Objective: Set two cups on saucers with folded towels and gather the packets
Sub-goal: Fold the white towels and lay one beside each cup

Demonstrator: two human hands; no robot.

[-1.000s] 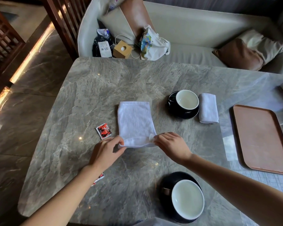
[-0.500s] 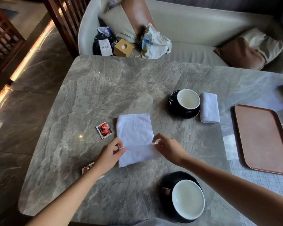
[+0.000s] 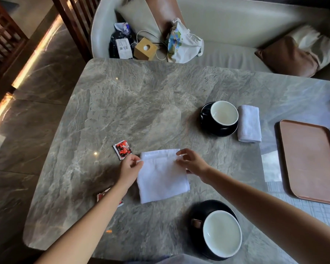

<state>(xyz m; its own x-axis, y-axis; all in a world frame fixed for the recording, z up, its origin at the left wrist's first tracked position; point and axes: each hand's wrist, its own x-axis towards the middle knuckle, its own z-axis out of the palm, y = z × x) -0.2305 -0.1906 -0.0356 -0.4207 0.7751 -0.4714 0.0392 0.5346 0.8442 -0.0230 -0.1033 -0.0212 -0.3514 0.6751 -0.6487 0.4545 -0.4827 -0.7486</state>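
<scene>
A white towel point(image 3: 163, 178) lies folded in half on the grey marble table point(image 3: 141, 111). My left hand point(image 3: 130, 169) pinches its far left corner, and my right hand point(image 3: 193, 162) pinches the far right corner. A red packet point(image 3: 122, 149) lies just left of the towel, and a second packet point(image 3: 101, 196) shows partly under my left forearm. A white cup point(image 3: 224, 113) on a black saucer point(image 3: 208, 124) stands at the far right beside a rolled white towel point(image 3: 249, 126). Another white cup point(image 3: 222, 233) on a black saucer point(image 3: 198, 212) stands near me.
A brown tray point(image 3: 311, 159) lies at the right edge, with a white paper point(image 3: 271, 166) beside it. Behind the table a sofa point(image 3: 236, 35) holds bags, a wooden box point(image 3: 145, 48) and cushions. Wooden screens stand at the far left.
Both hands carried the towel's near edge away from me and over onto its far edge, folding it in half. The towel now lies shorter and closer to me.
</scene>
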